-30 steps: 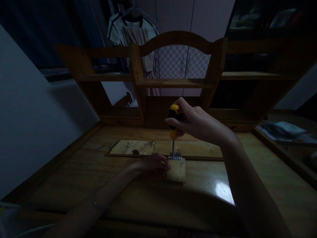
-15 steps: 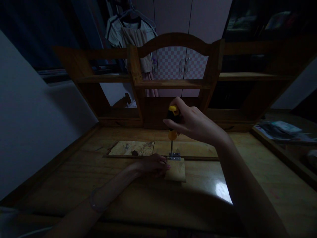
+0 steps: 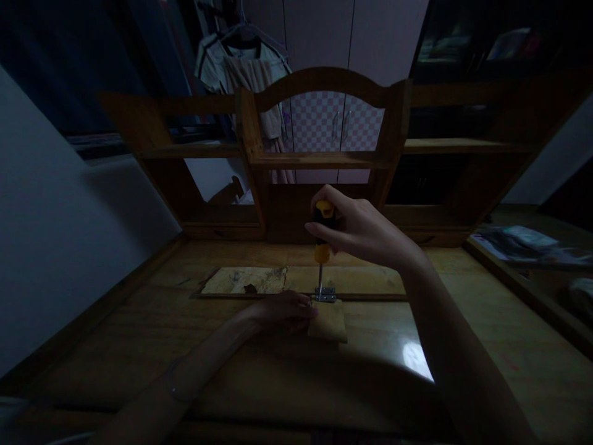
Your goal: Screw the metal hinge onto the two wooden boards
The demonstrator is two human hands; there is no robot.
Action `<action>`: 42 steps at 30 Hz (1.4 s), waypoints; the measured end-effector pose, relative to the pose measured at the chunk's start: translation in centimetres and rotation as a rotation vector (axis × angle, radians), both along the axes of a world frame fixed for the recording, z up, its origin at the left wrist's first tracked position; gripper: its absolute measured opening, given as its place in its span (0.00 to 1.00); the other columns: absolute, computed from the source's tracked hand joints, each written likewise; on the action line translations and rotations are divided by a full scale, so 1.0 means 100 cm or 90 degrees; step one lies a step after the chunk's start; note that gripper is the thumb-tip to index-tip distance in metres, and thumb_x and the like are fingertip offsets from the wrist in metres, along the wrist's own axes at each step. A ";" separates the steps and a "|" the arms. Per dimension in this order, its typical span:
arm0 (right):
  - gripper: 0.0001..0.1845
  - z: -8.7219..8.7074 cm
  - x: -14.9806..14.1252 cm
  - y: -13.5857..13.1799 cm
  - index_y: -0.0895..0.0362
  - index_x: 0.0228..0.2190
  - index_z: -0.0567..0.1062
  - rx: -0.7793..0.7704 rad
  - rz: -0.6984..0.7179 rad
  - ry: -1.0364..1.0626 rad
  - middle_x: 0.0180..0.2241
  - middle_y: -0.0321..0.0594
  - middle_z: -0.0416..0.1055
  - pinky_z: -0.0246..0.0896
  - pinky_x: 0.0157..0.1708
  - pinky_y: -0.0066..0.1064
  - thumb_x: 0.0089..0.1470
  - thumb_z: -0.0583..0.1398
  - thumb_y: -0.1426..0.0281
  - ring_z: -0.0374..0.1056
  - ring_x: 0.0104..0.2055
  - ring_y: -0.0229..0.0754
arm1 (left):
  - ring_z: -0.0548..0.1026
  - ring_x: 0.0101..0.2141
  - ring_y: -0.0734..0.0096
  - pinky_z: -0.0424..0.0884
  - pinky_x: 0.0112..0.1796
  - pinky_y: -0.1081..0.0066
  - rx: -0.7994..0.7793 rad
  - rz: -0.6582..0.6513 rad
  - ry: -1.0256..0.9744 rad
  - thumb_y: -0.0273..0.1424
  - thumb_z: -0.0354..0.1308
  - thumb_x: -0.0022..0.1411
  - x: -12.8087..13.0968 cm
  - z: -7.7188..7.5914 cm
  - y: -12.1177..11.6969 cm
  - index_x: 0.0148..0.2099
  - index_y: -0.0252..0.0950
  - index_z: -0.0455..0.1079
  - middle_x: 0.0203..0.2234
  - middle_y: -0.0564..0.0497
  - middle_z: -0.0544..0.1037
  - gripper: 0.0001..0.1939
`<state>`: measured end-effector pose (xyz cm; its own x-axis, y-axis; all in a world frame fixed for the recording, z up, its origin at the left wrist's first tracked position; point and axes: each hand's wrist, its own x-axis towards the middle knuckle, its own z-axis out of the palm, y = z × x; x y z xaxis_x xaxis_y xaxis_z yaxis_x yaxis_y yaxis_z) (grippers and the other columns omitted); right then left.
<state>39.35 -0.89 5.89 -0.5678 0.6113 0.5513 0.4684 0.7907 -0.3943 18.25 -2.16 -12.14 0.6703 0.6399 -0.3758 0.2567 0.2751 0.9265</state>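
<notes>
My right hand [image 3: 356, 232] is wrapped round the yellow and black handle of a screwdriver [image 3: 322, 244], held upright. Its shaft points down onto a small metal hinge [image 3: 325, 295]. The hinge sits at the far edge of a small wooden block [image 3: 330, 322] lying on the desk. My left hand [image 3: 282, 312] rests on the desk with its fingers curled against the left side of the block, near the hinge. A long flat wooden board [image 3: 259, 279] lies just behind the block.
The wooden desk [image 3: 139, 327] has a shelf unit [image 3: 319, 161] along its back. A pale wall [image 3: 55, 247] stands at the left. Papers [image 3: 523, 241] lie on a side surface at the right. Clothes [image 3: 250, 68] hang behind. The light is dim.
The view has shifted slightly. My right hand has turned a little on the screwdriver handle. The left hand stays by the block.
</notes>
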 end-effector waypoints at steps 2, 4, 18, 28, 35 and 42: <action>0.11 0.000 0.001 0.000 0.56 0.43 0.66 0.003 -0.003 0.000 0.32 0.37 0.69 0.54 0.32 0.27 0.60 0.59 0.65 0.66 0.35 0.39 | 0.66 0.19 0.78 0.60 0.21 0.77 -0.024 0.019 -0.013 0.47 0.65 0.53 -0.001 -0.002 0.000 0.30 0.32 0.66 0.21 0.53 0.70 0.22; 0.11 0.001 0.002 0.000 0.56 0.42 0.66 0.008 -0.008 0.002 0.32 0.37 0.69 0.54 0.32 0.27 0.60 0.59 0.64 0.66 0.35 0.39 | 0.70 0.23 0.74 0.65 0.25 0.74 -0.042 0.031 -0.029 0.45 0.66 0.53 -0.002 -0.004 0.000 0.33 0.32 0.68 0.24 0.51 0.73 0.21; 0.12 0.001 0.001 0.000 0.56 0.42 0.65 -0.007 -0.009 -0.009 0.29 0.34 0.67 0.52 0.30 0.27 0.60 0.58 0.64 0.64 0.30 0.37 | 0.75 0.42 0.63 0.69 0.46 0.68 -0.165 0.070 -0.180 0.27 0.72 0.45 0.004 -0.010 -0.006 0.42 0.29 0.74 0.39 0.43 0.77 0.20; 0.13 0.001 0.000 -0.001 0.57 0.45 0.65 0.024 -0.026 -0.034 0.31 0.35 0.67 0.50 0.30 0.28 0.59 0.58 0.67 0.62 0.30 0.37 | 0.76 0.44 0.63 0.69 0.47 0.69 -0.156 0.043 -0.206 0.26 0.72 0.46 0.004 -0.016 -0.004 0.46 0.30 0.74 0.42 0.43 0.77 0.23; 0.11 -0.005 -0.003 0.001 0.56 0.40 0.61 0.041 -0.052 -0.041 0.30 0.36 0.65 0.49 0.28 0.29 0.60 0.57 0.64 0.61 0.29 0.38 | 0.75 0.46 0.61 0.68 0.49 0.67 -0.161 0.043 -0.201 0.25 0.71 0.47 0.004 -0.013 -0.004 0.49 0.31 0.73 0.45 0.42 0.76 0.25; 0.12 -0.005 -0.008 0.001 0.55 0.42 0.63 0.092 -0.015 -0.026 0.36 0.36 0.68 0.53 0.34 0.29 0.58 0.59 0.69 0.62 0.33 0.38 | 0.74 0.49 0.59 0.68 0.49 0.67 -0.143 0.044 -0.194 0.25 0.71 0.48 0.003 -0.015 -0.005 0.52 0.32 0.71 0.47 0.40 0.75 0.27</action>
